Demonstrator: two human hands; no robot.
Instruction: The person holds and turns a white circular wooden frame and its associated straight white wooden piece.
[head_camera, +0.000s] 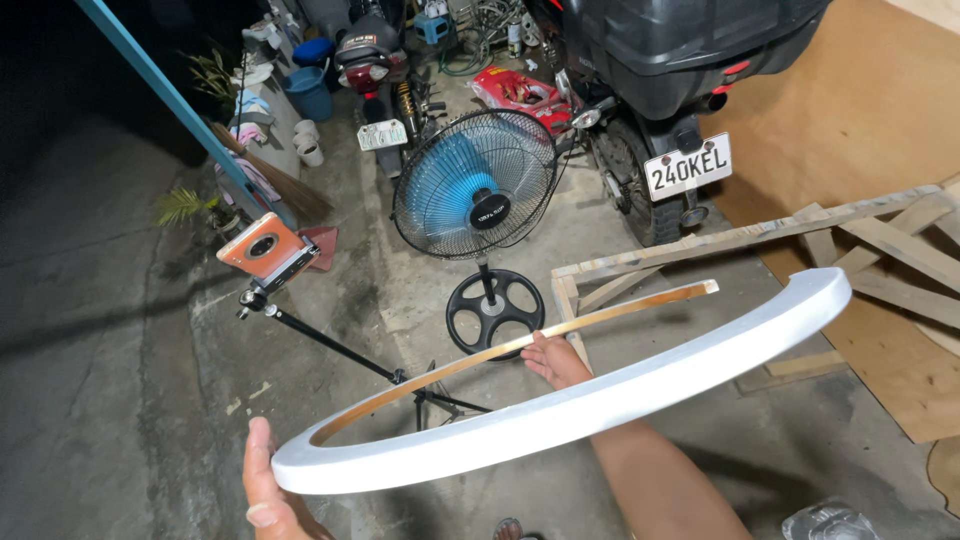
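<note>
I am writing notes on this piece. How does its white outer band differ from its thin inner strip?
The white outer band is wide and painted white; the thin inner strip is narrow and brown. The left hand grips the band's end; the right hand holds the strip. Both curve and meet at the left tip.
</note>
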